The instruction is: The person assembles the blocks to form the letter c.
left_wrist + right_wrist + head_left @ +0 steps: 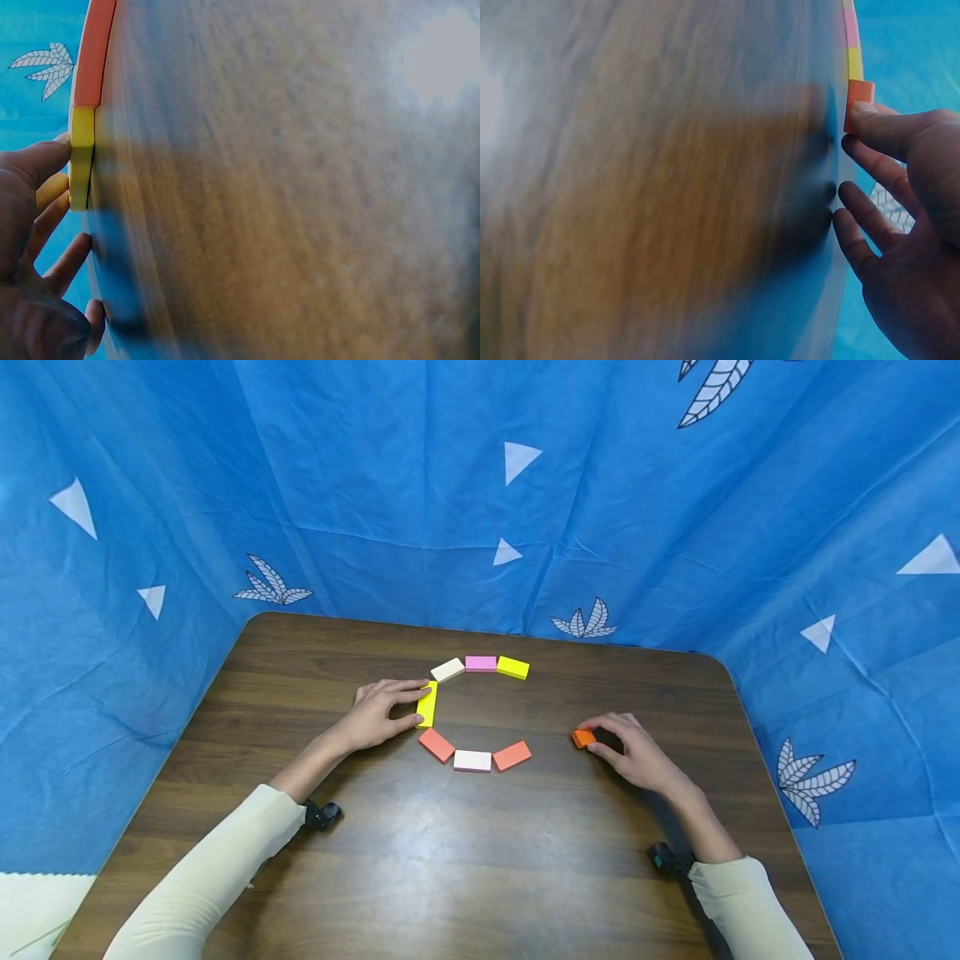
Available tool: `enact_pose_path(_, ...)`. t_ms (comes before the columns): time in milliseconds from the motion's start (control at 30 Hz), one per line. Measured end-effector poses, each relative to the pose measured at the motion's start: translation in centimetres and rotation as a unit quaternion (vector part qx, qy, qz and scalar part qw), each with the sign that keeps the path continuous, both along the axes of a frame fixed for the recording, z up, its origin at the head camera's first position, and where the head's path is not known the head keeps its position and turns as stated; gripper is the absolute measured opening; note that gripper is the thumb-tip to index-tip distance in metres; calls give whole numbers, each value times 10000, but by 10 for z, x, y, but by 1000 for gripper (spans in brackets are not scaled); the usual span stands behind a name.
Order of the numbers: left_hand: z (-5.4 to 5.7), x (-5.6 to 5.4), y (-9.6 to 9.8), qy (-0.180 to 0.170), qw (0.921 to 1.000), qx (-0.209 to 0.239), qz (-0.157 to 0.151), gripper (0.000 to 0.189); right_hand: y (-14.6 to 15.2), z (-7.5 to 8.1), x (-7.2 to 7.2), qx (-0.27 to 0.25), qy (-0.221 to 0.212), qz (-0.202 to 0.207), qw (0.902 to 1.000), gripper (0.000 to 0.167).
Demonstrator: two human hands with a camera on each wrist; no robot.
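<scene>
On the left of the table, my left hand [377,714] holds a yellow block [427,705] by its long side, thumb near the close end and fingers near the far end. In the left wrist view, the thumb and fingers meet that yellow block [82,159] beside a coral block [94,54]. Farther right, my right hand [633,753] pinches an orange block [582,738] between thumb and fingers. The right wrist view has the orange block [859,106] under the thumb, the other fingers spread.
Behind the yellow block curve a cream block [447,671], a pink block [481,663] and another yellow block [513,667]. In front lie a coral block [437,746], a white-topped block [472,761] and a second coral block [512,755]. Blue curtains [360,485] surround the wooden table [465,877].
</scene>
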State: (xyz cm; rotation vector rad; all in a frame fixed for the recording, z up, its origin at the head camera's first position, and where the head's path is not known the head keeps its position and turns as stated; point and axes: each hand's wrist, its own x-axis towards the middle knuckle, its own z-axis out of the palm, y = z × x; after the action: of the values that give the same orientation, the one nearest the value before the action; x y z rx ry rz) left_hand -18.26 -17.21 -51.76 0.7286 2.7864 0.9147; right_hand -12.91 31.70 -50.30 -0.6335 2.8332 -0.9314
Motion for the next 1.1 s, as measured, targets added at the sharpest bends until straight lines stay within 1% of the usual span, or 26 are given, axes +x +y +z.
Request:
enact_pose_path(233,0,0,0,9,10000,-18,16,58,-15,0,-2,32,79,360,9993,32)
enact_pose_path(633,-2,0,0,-1,10000,14,42,57,-35,-1,-6,189,218,744,9968,32)
enact_pose_path(867,-2,-1,0,98,9999,7,22,57,-44,0,-9,300,74,839,9960,32)
enact_pose_path(1100,0,0,1,67,10000,-5,1,57,-53,1,-10,313,85,950,9949,32)
